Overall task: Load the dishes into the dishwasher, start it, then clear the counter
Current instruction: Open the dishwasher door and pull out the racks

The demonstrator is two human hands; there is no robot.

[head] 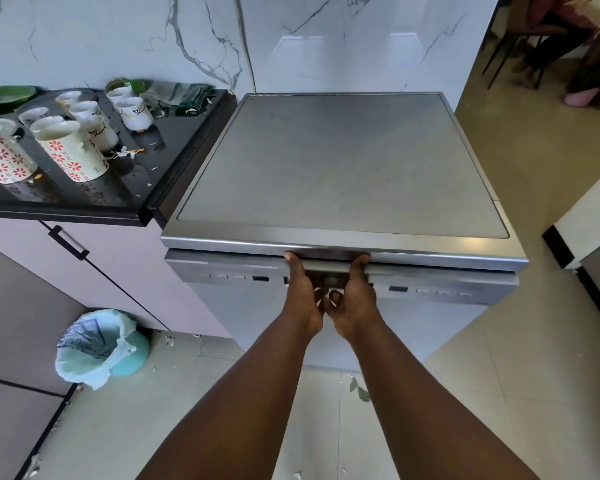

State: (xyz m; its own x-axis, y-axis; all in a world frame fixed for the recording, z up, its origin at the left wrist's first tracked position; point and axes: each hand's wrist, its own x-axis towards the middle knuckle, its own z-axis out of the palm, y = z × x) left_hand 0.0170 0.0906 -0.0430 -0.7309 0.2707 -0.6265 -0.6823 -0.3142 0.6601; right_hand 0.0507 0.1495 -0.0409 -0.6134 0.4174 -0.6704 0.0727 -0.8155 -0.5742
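A free-standing silver dishwasher fills the middle of the head view, its door a crack away from the top edge. My left hand and my right hand sit side by side at the recessed door handle, palms up, fingers hooked into the recess. On the black counter to the left stand several white mugs and two tall flower-patterned cups, with green plates at the back.
A bin with a pale plastic liner stands on the tiled floor left of the dishwasher, beside lilac cabinets. Scraps litter the counter and floor. A torn green packet lies by the wall. A seated person's legs show far right.
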